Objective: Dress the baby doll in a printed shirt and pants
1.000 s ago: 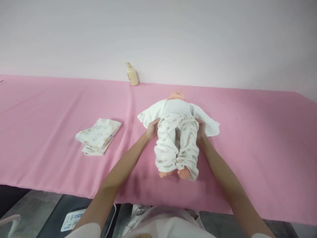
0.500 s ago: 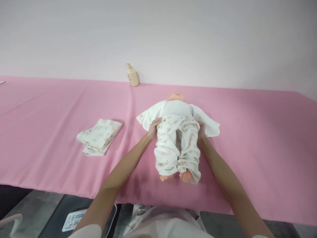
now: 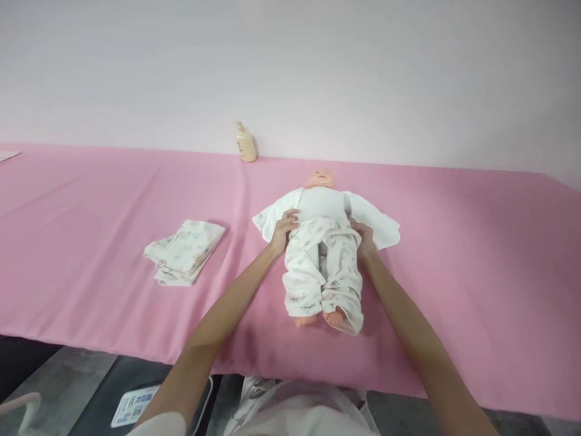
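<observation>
A baby doll [image 3: 323,203] lies on its back on the pink cloth, feet toward me. It wears white printed pants [image 3: 305,266], bunched along the legs, and a white top [image 3: 373,223] with its sleeves spread to both sides. My left hand [image 3: 284,231] is at the left side of the waistband, its fingers closed on the edge of the pants. On the opposite side, my right hand [image 3: 364,238] grips the waistband, its fingertips partly hidden by the fabric. The doll's bare feet [image 3: 305,320] show below the cuffs.
A folded printed cloth [image 3: 187,251] lies to the left. At the back, against the wall, stands a cream pump bottle [image 3: 246,144]. The pink table cover [image 3: 467,290] drops over the near edge. A dark chair [image 3: 113,393] with a white label is below at the left.
Both hands have shifted slightly up along the waistband, and more of their fingers shows. The doll's legs lie slightly farther left in view; the camera has moved a little.
</observation>
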The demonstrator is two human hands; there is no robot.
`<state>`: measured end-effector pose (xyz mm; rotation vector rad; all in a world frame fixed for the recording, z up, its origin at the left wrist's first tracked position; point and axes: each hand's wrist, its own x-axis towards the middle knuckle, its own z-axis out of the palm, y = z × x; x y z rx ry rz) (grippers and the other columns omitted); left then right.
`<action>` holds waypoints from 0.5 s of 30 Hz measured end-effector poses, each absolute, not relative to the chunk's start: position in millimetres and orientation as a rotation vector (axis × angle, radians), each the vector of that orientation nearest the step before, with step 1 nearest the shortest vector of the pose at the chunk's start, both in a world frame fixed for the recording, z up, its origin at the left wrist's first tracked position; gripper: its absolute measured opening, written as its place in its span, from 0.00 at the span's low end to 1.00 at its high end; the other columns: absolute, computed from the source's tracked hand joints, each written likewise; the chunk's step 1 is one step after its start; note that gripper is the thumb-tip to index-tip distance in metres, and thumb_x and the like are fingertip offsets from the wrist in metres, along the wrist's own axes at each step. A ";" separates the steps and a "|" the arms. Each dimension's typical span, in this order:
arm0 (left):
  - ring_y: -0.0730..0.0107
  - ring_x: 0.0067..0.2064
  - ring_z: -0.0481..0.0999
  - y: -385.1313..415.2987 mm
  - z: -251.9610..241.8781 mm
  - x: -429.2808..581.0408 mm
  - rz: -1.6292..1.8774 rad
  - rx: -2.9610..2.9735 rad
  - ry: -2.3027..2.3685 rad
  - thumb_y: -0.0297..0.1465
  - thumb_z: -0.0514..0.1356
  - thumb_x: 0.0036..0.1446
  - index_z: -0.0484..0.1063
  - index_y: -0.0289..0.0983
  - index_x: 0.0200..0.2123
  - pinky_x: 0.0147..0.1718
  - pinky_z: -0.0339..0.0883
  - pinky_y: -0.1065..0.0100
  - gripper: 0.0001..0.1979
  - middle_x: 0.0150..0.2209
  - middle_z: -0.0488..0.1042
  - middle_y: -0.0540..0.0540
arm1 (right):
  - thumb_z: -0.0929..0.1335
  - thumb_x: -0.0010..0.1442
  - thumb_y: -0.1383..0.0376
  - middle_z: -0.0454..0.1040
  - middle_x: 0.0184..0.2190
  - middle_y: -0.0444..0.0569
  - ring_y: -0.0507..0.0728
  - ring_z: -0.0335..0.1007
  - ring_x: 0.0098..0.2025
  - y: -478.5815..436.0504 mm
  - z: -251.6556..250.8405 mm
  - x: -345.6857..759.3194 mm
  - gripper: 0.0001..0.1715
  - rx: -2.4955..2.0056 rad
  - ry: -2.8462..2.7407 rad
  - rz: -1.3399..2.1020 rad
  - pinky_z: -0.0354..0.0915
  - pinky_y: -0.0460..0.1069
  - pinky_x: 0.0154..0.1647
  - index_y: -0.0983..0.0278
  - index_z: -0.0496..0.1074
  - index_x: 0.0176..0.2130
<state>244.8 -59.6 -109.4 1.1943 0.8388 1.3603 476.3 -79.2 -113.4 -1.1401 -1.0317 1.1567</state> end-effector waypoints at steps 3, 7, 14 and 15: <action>0.60 0.51 0.67 -54.2 -109.2 239.7 1.341 1.489 0.945 0.33 0.62 0.46 0.65 0.36 0.15 0.52 0.59 0.63 0.13 0.48 0.69 0.44 | 0.63 0.43 0.58 0.72 0.30 0.46 0.58 0.66 0.35 -70.1 -116.0 478.8 0.12 -1.105 -0.981 1.179 0.64 0.52 0.39 0.61 0.69 0.29; 0.62 0.46 0.70 -39.8 -108.6 239.4 1.348 1.751 1.127 0.39 0.58 0.53 0.72 0.38 0.29 0.45 0.62 0.64 0.11 0.48 0.71 0.43 | 0.66 0.46 0.54 0.73 0.34 0.45 0.58 0.64 0.40 -57.8 -117.0 482.6 0.13 -1.291 -1.072 0.927 0.61 0.51 0.44 0.62 0.67 0.26; 0.71 0.26 0.59 -14.2 -118.7 255.2 1.314 1.571 1.439 0.40 0.57 0.56 0.61 0.38 0.20 0.33 0.55 0.67 0.16 0.20 0.59 0.53 | 0.64 0.51 0.45 0.65 0.22 0.47 0.64 0.61 0.40 -41.6 -125.4 477.6 0.20 -1.699 -1.033 0.803 0.57 0.57 0.43 0.58 0.65 0.25; 0.71 0.25 0.58 -13.3 -121.4 255.9 1.299 1.539 1.445 0.41 0.57 0.56 0.61 0.38 0.19 0.32 0.55 0.67 0.18 0.18 0.59 0.53 | 0.64 0.52 0.44 0.64 0.22 0.48 0.65 0.61 0.40 -38.6 -126.8 477.4 0.21 -1.724 -1.025 0.810 0.57 0.57 0.43 0.58 0.66 0.26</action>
